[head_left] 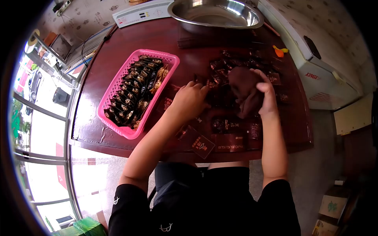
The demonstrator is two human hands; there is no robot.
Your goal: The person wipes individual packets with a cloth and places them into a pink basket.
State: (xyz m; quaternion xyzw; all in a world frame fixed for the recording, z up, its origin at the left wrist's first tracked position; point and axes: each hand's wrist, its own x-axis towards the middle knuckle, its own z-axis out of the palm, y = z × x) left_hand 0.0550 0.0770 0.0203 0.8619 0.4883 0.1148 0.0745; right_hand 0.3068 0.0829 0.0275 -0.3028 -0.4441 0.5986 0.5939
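Note:
My right hand (pixel 268 96) is wrapped round the side of a dark brown, soft-looking lump (pixel 246 88), perhaps a cloth, above the packets. Left of it, my left hand (pixel 191 100) reaches down with bent fingers among dark, shiny packets; whatever is in those fingers cannot be made out. Flat dark red printed packets (pixel 229 142) lie along the near side of the table. To the left stands a pink plastic basket (pixel 172 59) holding rows of upright small black-and-gold packets (pixel 130 92).
A large steel basin (pixel 212 23) stands at the table's back, beside a white appliance with a control panel (pixel 143 13). At the right are an orange and yellow item (pixel 280 51) and a white freezer (pixel 315 74). Glass doors are on the left.

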